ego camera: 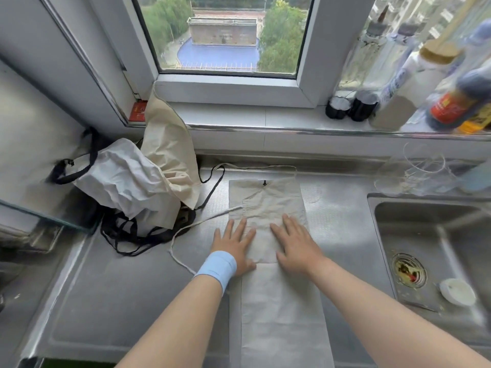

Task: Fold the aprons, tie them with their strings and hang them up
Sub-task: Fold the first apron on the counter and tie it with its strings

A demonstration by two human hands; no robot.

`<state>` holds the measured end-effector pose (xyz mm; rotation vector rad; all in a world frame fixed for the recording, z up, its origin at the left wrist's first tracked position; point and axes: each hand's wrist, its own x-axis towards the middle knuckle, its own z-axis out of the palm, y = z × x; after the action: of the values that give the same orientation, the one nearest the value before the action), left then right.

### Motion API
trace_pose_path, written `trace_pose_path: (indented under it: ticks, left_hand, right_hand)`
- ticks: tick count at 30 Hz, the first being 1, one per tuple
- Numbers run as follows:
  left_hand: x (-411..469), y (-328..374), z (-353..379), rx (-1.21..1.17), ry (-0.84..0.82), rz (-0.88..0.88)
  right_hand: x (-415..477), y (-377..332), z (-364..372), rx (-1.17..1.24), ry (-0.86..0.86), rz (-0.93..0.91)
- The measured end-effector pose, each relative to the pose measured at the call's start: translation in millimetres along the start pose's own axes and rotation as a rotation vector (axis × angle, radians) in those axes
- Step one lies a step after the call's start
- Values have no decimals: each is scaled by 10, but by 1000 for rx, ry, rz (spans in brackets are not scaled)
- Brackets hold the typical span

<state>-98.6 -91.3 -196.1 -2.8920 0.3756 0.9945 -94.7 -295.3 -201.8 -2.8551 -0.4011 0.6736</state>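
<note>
Two flat hands (pixel 235 247) (pixel 297 248) press a creased, rectangular beige apron (pixel 279 314).

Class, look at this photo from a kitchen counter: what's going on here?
A person presses the left hand and right hand flat on a beige apron folded into a long strip on the steel counter. Its string trails loose to the left, not yet tied. More crumpled aprons sit piled at the back left, and a sink lies to the right.
</note>
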Motion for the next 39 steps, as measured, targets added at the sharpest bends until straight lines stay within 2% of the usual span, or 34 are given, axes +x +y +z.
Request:
trace_pose_path:
  ticks: [5, 11, 15, 17, 21, 26, 27, 29, 31, 33, 36, 39]
  left_hand:
    - [105, -230, -147, 13, 48, -82]
    - [-155, 126, 18, -21, 310, 75]
    - [-496, 425, 323, -46, 348, 131]
    - [-691, 399, 503, -34, 315, 135]
    - [-1056, -29, 908, -41, 297, 62]
    - [-1491, -294, 999, -22, 319, -172]
    - [-1542, -248, 956, -21, 356, -184]
    - [-1637, -68, 871, -105, 410, -95]
    - [-1696, 175, 833, -198, 357, 75]
    - [-1727, 422, 911, -166, 240, 209]
    - [-1679, 604, 1167, -24, 96, 225]
    - [-1694, 590, 1308, 70, 90, 221]
  right_hand:
    - [57, -149, 30, -62, 38, -43]
    - [-199, -167, 198, -60, 31, -29]
    - [-491, -165, 312, -77, 39, -22]
    - [-655, -160, 366, -107, 18, -44]
    - [-955, -186, 445, -152, -26, -34]
    - [-1252, -395, 591, -160, -11, -44]
    - [-1318, -444, 615, -160, -14, -61]
    - [-1471, -546, 650, -154, -41, -86]
    - [-1601, -597, 689, -163, -93, -102]
    - [-1722, -607, 740, -193, -160, -107]
    - [-1818, -572, 802, -236, -192, -109]
    - [-1902, -580, 868, -230, -174, -90]
